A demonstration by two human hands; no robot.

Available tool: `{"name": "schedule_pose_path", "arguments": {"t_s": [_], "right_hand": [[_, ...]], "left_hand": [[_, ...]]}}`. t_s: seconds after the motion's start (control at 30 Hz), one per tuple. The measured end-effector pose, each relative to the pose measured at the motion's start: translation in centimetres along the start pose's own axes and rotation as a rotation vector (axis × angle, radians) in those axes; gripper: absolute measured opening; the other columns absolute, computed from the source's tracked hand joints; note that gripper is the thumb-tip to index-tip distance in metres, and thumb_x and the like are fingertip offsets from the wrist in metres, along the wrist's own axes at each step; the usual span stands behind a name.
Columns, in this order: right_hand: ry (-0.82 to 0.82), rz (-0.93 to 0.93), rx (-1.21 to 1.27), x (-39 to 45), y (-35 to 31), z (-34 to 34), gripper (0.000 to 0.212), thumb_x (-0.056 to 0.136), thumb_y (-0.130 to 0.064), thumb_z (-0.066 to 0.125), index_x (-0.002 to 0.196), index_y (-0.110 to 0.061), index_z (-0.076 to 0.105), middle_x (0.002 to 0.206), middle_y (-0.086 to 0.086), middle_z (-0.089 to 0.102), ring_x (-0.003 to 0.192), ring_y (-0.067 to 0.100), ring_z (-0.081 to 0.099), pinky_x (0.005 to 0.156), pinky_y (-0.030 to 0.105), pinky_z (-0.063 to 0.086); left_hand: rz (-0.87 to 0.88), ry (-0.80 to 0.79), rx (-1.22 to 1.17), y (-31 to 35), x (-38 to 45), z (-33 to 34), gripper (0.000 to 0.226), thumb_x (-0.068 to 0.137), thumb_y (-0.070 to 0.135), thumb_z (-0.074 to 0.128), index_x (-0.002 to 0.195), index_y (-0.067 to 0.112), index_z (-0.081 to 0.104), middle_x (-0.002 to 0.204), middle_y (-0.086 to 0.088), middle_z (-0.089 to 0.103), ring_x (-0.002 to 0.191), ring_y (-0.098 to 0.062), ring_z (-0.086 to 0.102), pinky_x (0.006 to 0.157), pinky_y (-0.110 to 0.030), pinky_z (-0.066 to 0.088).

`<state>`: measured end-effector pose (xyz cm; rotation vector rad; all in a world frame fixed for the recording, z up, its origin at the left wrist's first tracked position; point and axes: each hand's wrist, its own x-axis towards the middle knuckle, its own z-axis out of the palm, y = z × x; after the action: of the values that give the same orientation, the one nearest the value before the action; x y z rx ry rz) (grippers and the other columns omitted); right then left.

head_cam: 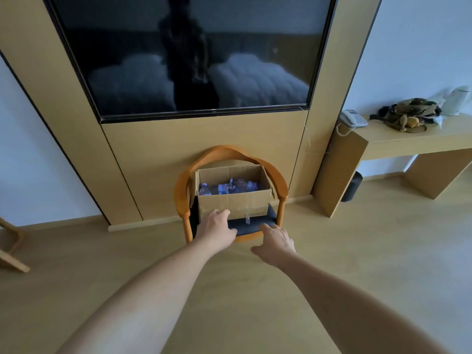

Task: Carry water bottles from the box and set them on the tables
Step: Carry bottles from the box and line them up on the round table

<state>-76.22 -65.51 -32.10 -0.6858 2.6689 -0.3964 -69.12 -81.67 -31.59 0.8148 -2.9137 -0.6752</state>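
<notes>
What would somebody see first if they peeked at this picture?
Probably the huge black television screen on the wooden wall panel, filling the top of the view. Right under it, an open brown cardboard box with clear plastic water bottles inside sits on an orange wooden armchair. Two bare arms reach toward it, the left hand at the box's front and the right hand near the seat's edge.
</notes>
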Motion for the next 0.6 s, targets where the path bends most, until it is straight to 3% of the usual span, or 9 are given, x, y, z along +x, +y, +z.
{"name": "schedule_pose_path", "arguments": {"t_s": [0.4, 0.6], "right_hand": [[-0.092, -0.064, 0.054, 26.2, -0.2, -2.5, 0.071, 0.084, -0.044, 0.07, 0.148, -0.03, 0.043, 0.138, 0.003, 0.056, 0.129, 0.028, 0.05, 0.101, 0.047, 0.05], [-0.219, -0.081, 0.033, 36.7, -0.7, -3.6, 0.063, 0.082, -0.045, 0.069, 0.14, -0.033, 0.047, 0.13, 0.0, 0.057, 0.121, 0.026, 0.053, 0.097, 0.044, 0.053]], "left_hand": [[-0.038, -0.137, 0.048, -1.1, 21.7, 3.1, 0.051, 0.092, 0.038, 0.067, 0.138, 0.025, 0.052, 0.135, -0.003, 0.053, 0.124, -0.027, 0.051, 0.1, -0.046, 0.05], [-0.154, -0.167, 0.024, -2.0, 30.4, 3.3, 0.065, 0.093, 0.043, 0.066, 0.151, 0.024, 0.044, 0.145, -0.002, 0.05, 0.136, -0.027, 0.046, 0.108, -0.043, 0.045]]}}
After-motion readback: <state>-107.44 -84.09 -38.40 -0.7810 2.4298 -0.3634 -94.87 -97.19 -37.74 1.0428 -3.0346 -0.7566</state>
